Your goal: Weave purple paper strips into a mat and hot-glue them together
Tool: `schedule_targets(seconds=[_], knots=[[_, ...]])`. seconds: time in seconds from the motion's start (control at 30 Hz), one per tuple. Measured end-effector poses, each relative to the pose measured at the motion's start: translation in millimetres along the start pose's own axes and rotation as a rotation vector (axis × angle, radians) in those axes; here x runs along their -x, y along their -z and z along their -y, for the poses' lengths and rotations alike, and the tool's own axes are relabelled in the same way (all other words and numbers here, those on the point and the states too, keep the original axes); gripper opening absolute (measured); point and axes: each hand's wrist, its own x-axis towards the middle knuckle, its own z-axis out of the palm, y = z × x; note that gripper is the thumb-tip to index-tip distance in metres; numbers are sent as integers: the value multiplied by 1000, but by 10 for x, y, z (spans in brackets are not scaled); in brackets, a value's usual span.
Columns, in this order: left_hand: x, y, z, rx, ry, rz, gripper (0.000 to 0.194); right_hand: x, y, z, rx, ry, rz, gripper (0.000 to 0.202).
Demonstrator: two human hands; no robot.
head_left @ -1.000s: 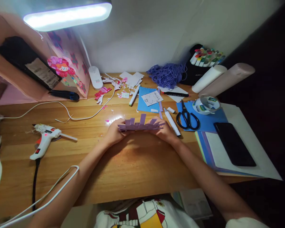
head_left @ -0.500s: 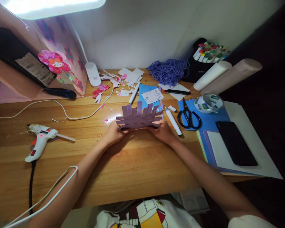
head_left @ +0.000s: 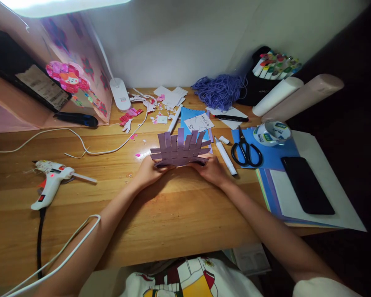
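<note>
Both hands hold a piece of woven purple paper strips (head_left: 179, 153) just above the table. Loose strip ends stick up along its top and out to both sides. My left hand (head_left: 149, 170) is closed on its lower left edge, and my right hand (head_left: 210, 168) grips the lower right edge. The paper hides part of the fingers. Right of my right hand lie a white marker (head_left: 225, 156), its cap (head_left: 224, 140) and black-handled scissors (head_left: 246, 152). Behind the woven paper, a small card with a line drawing (head_left: 199, 123) rests on blue paper (head_left: 190, 114).
A glue gun (head_left: 51, 183) with a lit red light lies at left, its cord near my left forearm. Purple yarn (head_left: 219, 91), a marker holder (head_left: 261, 84) and paper scraps (head_left: 170, 99) sit at the back. Tape rolls (head_left: 273, 133) and a phone (head_left: 307, 185) rest at right.
The view has shifted slightly. Both hands keep their hold on the woven purple paper, with hardly any change in its position.
</note>
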Motion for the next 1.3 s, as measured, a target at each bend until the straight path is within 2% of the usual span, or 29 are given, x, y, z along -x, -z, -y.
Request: schedule_targets(seconds=[0.3, 0.6, 0.7, 0.83, 0.87, 0.9, 0.97, 1.03, 1.07, 1.17, 1.23, 1.3], knots=[[-4, -2, 14, 9, -35, 8, 13, -4, -17, -54, -69, -21, -37, 14], [41, 16, 63, -27, -73, 21, 14, 27, 110, -148, -61, 112, 16, 7], [70, 87, 31, -38, -119, 71, 13, 88, 200, -36, -34, 150, 51, 12], [85, 189, -27, -105, -257, 226, 27, 342, 455, 182, 150, 160, 108, 32], [86, 200, -36, -134, -277, 249, 28, 453, 553, 203, 212, 139, 69, 35], [89, 205, -42, -164, -293, 269, 30, 582, 664, 196, 290, 86, -27, 36], [97, 199, -49, -221, -314, 306, 33, 869, 911, 91, 491, -39, -320, 30], [113, 184, -50, -283, -333, 343, 36, 1149, 1153, -117, 675, -176, -561, 36], [124, 178, -49, -315, -340, 356, 37, 1268, 1257, -241, 740, -239, -593, 43], [179, 176, -43, -404, -359, 361, 40, 1498, 1450, -577, 850, -383, -559, 48], [236, 188, -47, -467, -386, 363, 44, 1552, 1485, -707, 865, -435, -520, 46], [307, 209, -68, -530, -408, 363, 48, 1560, 1478, -740, 863, -449, -510, 45]])
